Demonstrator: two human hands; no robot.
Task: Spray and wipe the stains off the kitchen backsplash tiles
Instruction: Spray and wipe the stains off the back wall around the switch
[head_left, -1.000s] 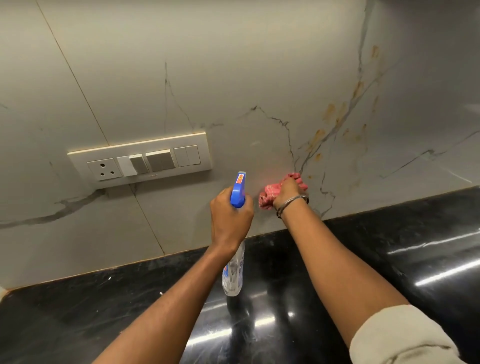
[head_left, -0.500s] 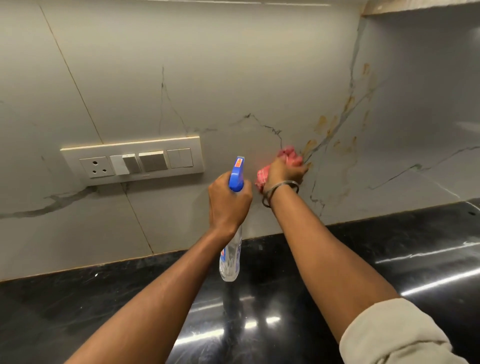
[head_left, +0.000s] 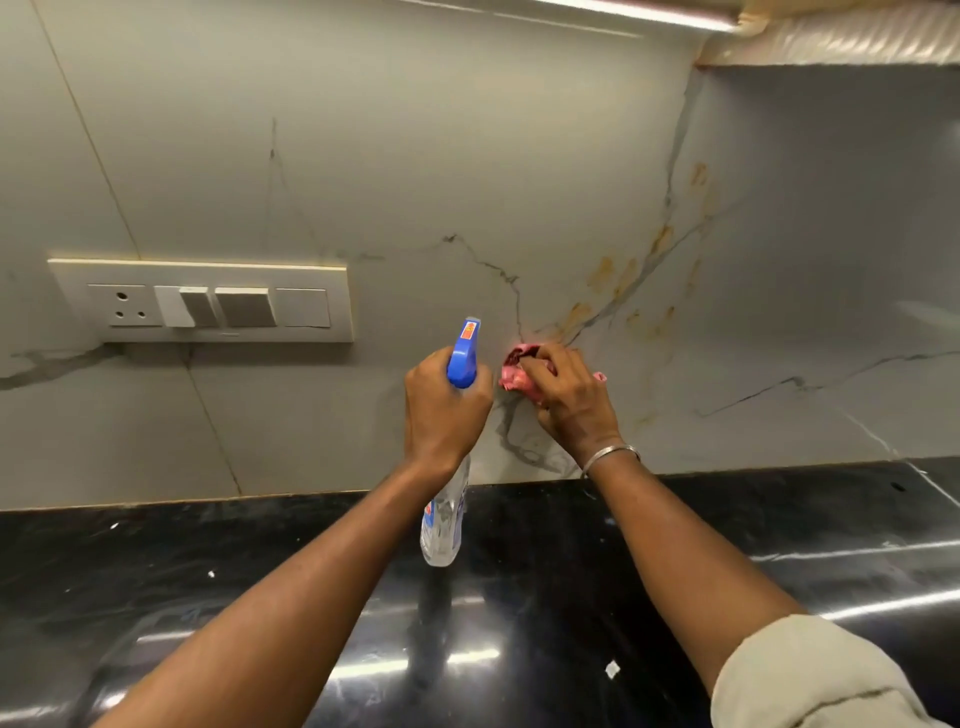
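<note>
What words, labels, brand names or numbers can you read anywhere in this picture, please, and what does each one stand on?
No text here can be read.
Orange sticker on the blue trigger head of the spray bottle, held in the left hand: too small and blurred to read.
Blue and red label on the bottle's clear body: blurred, unreadable.
Switch panel: no print visible.
Pink cloth in the right hand: no print visible.

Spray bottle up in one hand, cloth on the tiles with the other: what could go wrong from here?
1. The spray bottle in the left hand points at the wall not far right of the switch panel; mist drifting left could wet the socket.
2. The right hand rubs the pink cloth low, while the yellow-brown stains run up and right, so they may be missed.
</note>
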